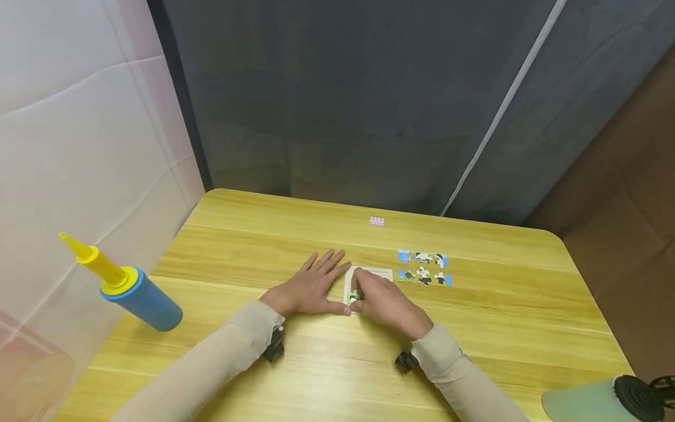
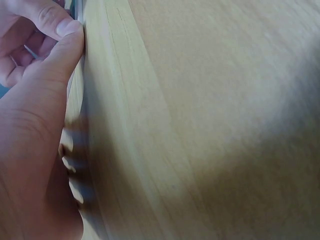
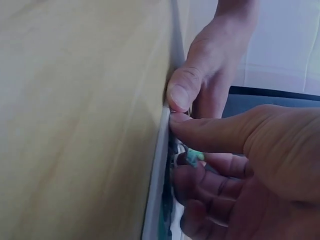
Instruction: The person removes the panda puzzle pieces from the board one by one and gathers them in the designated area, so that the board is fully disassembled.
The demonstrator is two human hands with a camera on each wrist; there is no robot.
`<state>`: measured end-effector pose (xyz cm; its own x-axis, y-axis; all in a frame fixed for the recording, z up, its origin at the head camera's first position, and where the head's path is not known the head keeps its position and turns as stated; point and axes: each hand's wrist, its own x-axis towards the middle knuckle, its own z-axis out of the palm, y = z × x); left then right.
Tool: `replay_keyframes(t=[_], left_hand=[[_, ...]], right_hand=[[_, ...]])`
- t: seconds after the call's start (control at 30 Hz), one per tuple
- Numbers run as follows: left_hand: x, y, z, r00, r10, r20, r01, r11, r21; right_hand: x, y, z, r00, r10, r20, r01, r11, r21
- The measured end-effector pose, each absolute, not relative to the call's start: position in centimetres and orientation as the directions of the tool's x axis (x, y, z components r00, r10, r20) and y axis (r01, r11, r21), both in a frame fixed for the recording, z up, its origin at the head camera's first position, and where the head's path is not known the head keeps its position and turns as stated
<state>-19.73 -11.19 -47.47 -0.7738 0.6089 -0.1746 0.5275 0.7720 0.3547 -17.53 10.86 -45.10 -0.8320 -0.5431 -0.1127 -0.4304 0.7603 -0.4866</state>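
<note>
A light puzzle frame (image 1: 382, 271) lies on the table, with puzzle pieces inside it partly hidden by the right hand. My left hand (image 1: 315, 288) rests flat to the left of it, fingers spread, its thumb touching the frame's near-left corner. Over the frame, my right hand (image 1: 385, 296) pinches a green, white and black puzzle piece (image 1: 355, 295) between curled fingers and thumb. In the right wrist view, a greenish bit of the puzzle piece (image 3: 194, 157) shows among the fingers. Both thumb tips meet near the frame's edge (image 3: 159, 160).
Several loose puzzle pieces (image 1: 423, 275) lie in two rows right of the frame. A pink toy brick (image 1: 377, 221) sits farther back. On the left stands a blue and yellow hand pump (image 1: 147, 302). A pale green bottle (image 1: 582, 401) with a black lid is at the near right.
</note>
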Motion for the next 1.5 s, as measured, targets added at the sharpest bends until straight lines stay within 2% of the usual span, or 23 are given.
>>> replay_keyframes(t=[0.2,0.53,0.8,1.03,1.2,1.33,1.5], left_hand=[[-19.8,-11.3,-47.5,-0.777,0.607,-0.17,0.526,0.773,0.356],[-19.7,-11.3,-47.5,-0.768,0.62,-0.161,0.539,0.762,0.36],[-19.7,-11.3,-47.3,-0.768,0.617,-0.171,0.536,0.765,0.357],[-19.8,-11.3,-47.5,-0.772,0.612,-0.169,0.536,0.771,0.345],[-19.8,-11.3,-47.7,-0.773,0.612,-0.165,0.536,0.77,0.345],[-19.8,-11.2,-47.8,-0.775,0.608,-0.171,0.532,0.774,0.343],[-19.8,-11.1,-47.7,-0.774,0.61,-0.17,0.53,0.771,0.354]], right_hand=[[-17.1,10.8,-45.4,-0.838,-0.542,-0.064,-0.449,0.752,-0.483],[-16.1,11.2,-46.5,-0.805,-0.589,0.068,-0.547,0.694,-0.468],[-15.7,12.4,-45.4,-0.836,-0.541,0.089,-0.493,0.671,-0.554],[-15.7,13.8,-44.9,-0.832,-0.544,0.11,-0.514,0.68,-0.523],[-15.7,15.1,-45.0,-0.851,-0.519,0.085,-0.487,0.718,-0.497],[-15.9,16.4,-45.1,-0.87,-0.489,0.063,-0.454,0.745,-0.488],[-16.3,18.3,-45.0,-0.917,-0.397,0.024,-0.347,0.769,-0.537]])
